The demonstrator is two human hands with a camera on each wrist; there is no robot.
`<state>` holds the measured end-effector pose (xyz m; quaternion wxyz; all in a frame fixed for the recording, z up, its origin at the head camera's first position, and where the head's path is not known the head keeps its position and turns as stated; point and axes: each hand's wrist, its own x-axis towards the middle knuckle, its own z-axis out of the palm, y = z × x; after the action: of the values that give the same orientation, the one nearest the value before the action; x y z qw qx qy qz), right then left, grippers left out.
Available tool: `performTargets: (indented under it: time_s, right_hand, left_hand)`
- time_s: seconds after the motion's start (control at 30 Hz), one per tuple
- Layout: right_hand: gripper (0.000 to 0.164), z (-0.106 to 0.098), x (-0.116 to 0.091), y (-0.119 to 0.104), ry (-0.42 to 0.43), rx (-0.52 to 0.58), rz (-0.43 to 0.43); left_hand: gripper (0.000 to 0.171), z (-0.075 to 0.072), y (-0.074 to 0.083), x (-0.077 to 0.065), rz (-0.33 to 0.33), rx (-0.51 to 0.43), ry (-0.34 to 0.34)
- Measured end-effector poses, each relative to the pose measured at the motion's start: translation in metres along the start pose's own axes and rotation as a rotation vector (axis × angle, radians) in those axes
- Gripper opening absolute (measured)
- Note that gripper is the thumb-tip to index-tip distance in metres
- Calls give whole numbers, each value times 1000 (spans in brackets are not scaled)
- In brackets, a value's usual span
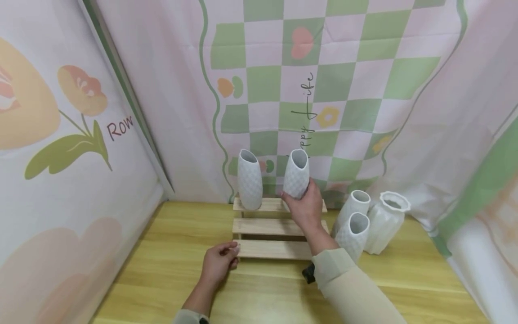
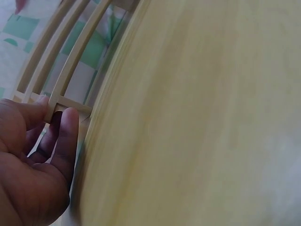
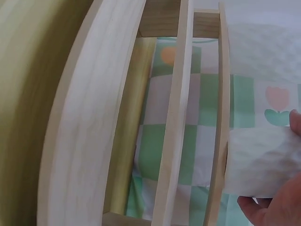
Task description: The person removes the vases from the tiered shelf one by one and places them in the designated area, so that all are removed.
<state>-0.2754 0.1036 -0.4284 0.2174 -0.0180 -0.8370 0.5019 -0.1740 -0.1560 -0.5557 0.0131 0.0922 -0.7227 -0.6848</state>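
A three-step wooden rack [image 1: 267, 249] stands on the table. My left hand [image 1: 220, 262] pinches the left end of its lowest slat; in the left wrist view the thumb and fingers [image 2: 69, 136] are around that slat's corner. On the right part of the top step, my right hand [image 1: 305, 207] grips a white textured vase [image 1: 296, 175] with a slanted mouth. The right wrist view shows this vase's base [image 3: 258, 160] right at the top slat. A similar white vase [image 1: 250, 182] stands upright at the top step's left end.
To the right of the rack stand two more white vases [image 1: 358, 227] [image 1: 359, 198] and a wider fluted vase [image 1: 386, 222] with a wavy rim. A small black object [image 1: 309, 273] lies by the right sleeve. Patterned cloth [image 1: 265, 85] hangs behind the wooden table [image 1: 162, 265].
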Motion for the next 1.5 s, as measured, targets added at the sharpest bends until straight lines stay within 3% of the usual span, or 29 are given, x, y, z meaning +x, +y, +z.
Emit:
performTargets:
  time_s: [0.5, 0.97, 1.27, 1.5]
  right_hand:
    - [94, -8, -17, -1, 5, -57, 4]
    - [92, -18, -36, -5, 17, -27, 14]
    - [78, -24, -55, 5, 11, 6, -37]
    - [81, -25, -64, 13, -18, -8, -8]
  left_hand:
    - [32, -1, -2, -1, 7, -3, 5]
    - [31, -2, -6, 2, 3, -19, 10]
    - [31, 0, -5, 1, -7, -22, 0]
    - [31, -1, -4, 1, -10, -29, -5]
